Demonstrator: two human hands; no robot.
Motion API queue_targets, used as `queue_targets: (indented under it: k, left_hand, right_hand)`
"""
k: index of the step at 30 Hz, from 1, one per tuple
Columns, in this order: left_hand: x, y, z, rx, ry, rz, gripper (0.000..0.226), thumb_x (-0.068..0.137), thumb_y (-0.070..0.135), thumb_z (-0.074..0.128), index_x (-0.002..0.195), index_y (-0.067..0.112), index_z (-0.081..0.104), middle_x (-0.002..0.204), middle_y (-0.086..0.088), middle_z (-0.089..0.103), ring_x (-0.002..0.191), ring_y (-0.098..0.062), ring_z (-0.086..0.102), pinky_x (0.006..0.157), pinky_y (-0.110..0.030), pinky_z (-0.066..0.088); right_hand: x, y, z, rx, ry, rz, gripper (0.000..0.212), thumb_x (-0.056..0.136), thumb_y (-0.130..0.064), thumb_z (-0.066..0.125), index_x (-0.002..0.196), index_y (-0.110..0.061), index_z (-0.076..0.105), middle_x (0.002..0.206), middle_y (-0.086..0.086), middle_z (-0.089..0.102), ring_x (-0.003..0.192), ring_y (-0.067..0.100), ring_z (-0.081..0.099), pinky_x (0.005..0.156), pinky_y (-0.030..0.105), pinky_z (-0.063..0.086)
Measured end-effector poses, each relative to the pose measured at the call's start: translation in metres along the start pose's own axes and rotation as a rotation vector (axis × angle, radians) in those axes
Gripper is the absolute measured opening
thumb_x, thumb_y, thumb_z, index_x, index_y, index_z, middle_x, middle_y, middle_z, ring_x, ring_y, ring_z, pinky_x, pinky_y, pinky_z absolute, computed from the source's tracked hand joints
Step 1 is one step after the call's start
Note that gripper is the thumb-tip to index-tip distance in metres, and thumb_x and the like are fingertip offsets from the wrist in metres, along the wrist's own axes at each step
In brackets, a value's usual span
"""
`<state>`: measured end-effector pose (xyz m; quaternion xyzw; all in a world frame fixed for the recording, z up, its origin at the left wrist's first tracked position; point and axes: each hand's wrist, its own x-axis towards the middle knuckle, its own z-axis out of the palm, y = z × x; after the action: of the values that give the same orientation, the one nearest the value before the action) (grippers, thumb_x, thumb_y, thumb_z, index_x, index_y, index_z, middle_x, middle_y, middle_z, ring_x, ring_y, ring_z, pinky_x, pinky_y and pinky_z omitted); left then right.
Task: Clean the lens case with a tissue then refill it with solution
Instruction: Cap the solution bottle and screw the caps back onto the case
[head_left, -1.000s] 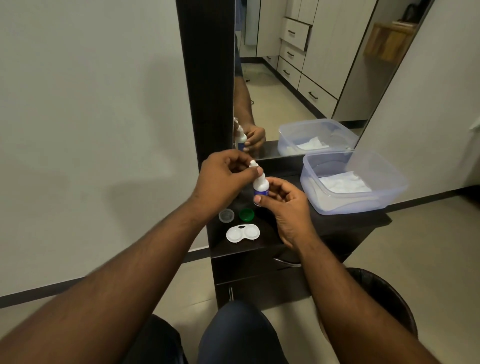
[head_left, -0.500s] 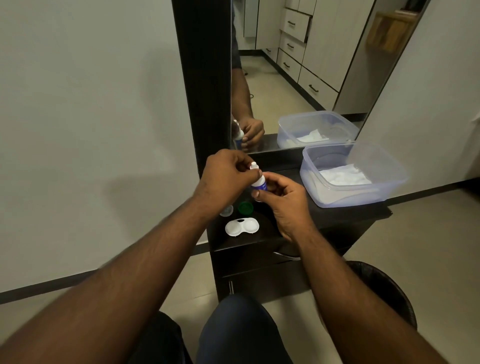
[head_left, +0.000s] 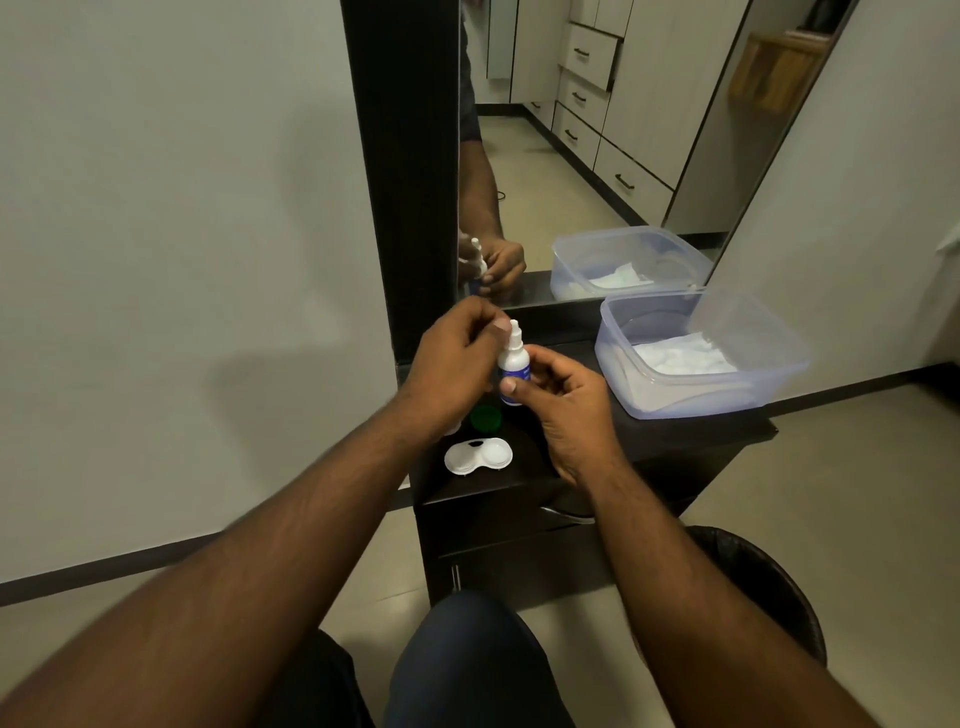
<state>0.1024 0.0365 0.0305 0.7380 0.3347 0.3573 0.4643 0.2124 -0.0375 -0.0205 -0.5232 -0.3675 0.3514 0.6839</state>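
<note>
The left hand (head_left: 457, 358), which a moment ago was pinched on the tip of the solution bottle (head_left: 513, 364), now sits just beside the bare nozzle with its fingers curled together, probably around the small cap, though that is hidden. The right hand (head_left: 558, 400) grips the bottle upright by its body. The lens case (head_left: 478, 455) lies open on the table (head_left: 675, 436), so refilling looks next.

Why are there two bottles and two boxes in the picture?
Head view: a mirror behind the dresser reflects the solution bottle held by the right hand, and the plastic box; the forearms look blurry near the bottom edge.
</note>
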Motion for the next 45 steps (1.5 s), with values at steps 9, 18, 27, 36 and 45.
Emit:
queue_targets:
  k: [9,18,27,36,45]
  left_hand:
    - [0.004,-0.004,0.009,0.038,0.041,0.044,0.017,0.093,0.020,0.058,0.106,0.014,0.066,0.100,0.000,0.067,0.088,-0.006,0.063,0.077,-0.018,0.051]
    - [0.002,0.001,0.004,-0.179,-0.005,0.039,0.033,0.099,0.006,0.043,0.122,0.022,0.059,0.113,0.003,0.066,0.102,-0.003,0.063,0.084,-0.019,0.053]
    - [0.005,-0.002,0.002,0.013,0.109,0.089,0.014,0.080,0.022,0.075,0.091,0.018,0.067,0.082,0.007,0.067,0.076,-0.003,0.065,0.066,-0.012,0.052]
    - [0.005,0.001,0.005,0.000,0.100,0.104,0.036,0.079,0.032,0.074,0.110,0.020,0.059,0.093,0.006,0.062,0.082,-0.004,0.060,0.069,-0.012,0.050]
    - [0.009,-0.007,-0.004,-0.012,0.016,0.120,0.020,0.084,0.016,0.070,0.104,0.016,0.071,0.094,0.005,0.071,0.088,-0.003,0.068,0.079,-0.020,0.056]
  right_hand:
    - [0.000,-0.001,-0.001,-0.003,-0.012,-0.004,0.034,0.080,0.005,0.066,0.106,-0.017,0.066,0.098,-0.001,0.073,0.096,0.016,0.069,0.078,0.025,0.055]
    - [0.001,-0.001,-0.001,0.011,0.019,0.003,0.038,0.079,0.002,0.069,0.115,-0.008,0.063,0.105,0.004,0.072,0.097,0.016,0.068,0.081,0.025,0.055]
    - [0.000,-0.001,0.001,-0.037,0.022,0.001,0.035,0.078,0.002,0.070,0.103,-0.022,0.067,0.096,-0.002,0.073,0.093,0.012,0.069,0.076,0.022,0.054]
    - [-0.001,-0.003,0.000,-0.005,0.037,-0.009,0.034,0.079,0.002,0.069,0.110,-0.011,0.066,0.104,0.006,0.072,0.097,0.017,0.068,0.080,0.027,0.055]
    - [-0.001,0.001,0.000,-0.025,0.030,-0.017,0.034,0.078,0.001,0.070,0.106,-0.018,0.068,0.096,0.002,0.073,0.093,0.015,0.068,0.079,0.027,0.055]
